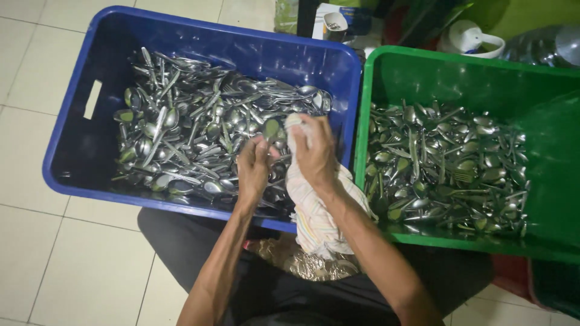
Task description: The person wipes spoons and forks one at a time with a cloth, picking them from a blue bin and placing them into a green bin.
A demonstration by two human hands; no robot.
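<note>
— What are the fingers doing?

— The left hand [254,162] pinches a spoon [271,128] by its handle; the right hand [314,151] is clenched around a striped cloth [314,211], pressing it against the spoon, over the blue crate [90,145].

— So which step is this?

— Wiping one piece dry, I'd judge. The blue crate holds a heap of cutlery [193,133]; the green crate [386,66] beside it holds another.

— And next?

— Probably a release into a crate; which, I cannot tell.

1 head-worn camera looks steeply down from close above at the blue crate [78,151], green crate [423,66] and tiled floor [36,253].
</note>
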